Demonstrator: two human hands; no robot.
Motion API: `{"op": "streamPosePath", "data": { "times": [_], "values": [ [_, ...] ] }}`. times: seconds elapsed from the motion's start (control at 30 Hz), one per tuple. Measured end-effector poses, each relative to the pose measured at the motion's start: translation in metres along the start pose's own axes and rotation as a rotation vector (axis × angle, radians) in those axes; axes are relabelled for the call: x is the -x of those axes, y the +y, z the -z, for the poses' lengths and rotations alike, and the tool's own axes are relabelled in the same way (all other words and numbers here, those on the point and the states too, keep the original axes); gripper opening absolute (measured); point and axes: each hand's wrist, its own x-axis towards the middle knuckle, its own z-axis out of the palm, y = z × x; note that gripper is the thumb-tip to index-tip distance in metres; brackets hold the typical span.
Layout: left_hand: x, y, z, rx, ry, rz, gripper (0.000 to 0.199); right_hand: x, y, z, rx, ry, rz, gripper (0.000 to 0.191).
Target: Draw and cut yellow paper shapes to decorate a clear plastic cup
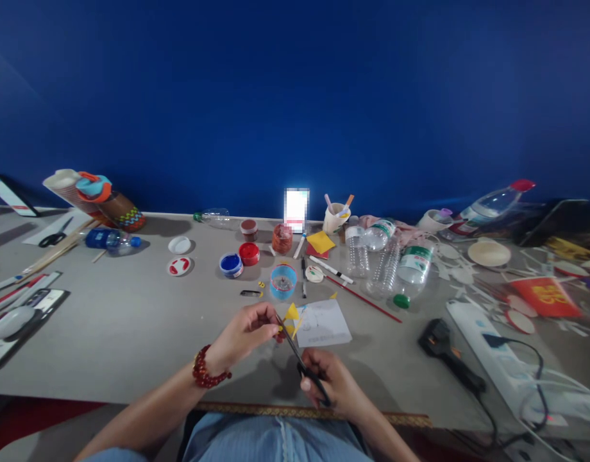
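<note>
Between the thumb and fingers of my left hand (255,329) is pinched a small piece of yellow paper (279,328). My right hand (326,380) grips a pair of black-handled scissors (293,346), whose blades point up and left to the paper at my left fingertips. Whether the blades touch the paper is hard to tell. Yellow paper scraps (292,313) lie just beyond the blades, beside a white sheet (324,323) with a faint drawing. Past my hands stands a blue-rimmed clear cup (283,282).
Paint jars, blue (231,265) and red (249,253), stand beyond my left hand. Plastic bottles (414,266) and a red paintbrush (365,299) lie right of centre. A glue gun (449,353) and a white power strip (492,359) with cables occupy the right. A phone (295,208) leans at the back.
</note>
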Motion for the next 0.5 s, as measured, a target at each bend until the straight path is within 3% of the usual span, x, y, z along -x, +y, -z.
{"op": "streamPosePath", "data": {
  "times": [0.17,0.37,0.5],
  "values": [
    [0.003,-0.003,0.004,-0.087,0.038,0.023,0.019,-0.002,0.005,-0.002,0.05,0.01,-0.009,0.058],
    [0.004,-0.022,0.021,-0.065,0.094,0.049,0.022,-0.003,0.01,-0.001,0.072,0.018,-0.047,0.05],
    [0.005,-0.027,0.029,-0.098,0.105,0.049,0.026,0.005,-0.006,0.015,0.424,0.177,-0.005,0.04]
  ]
}}
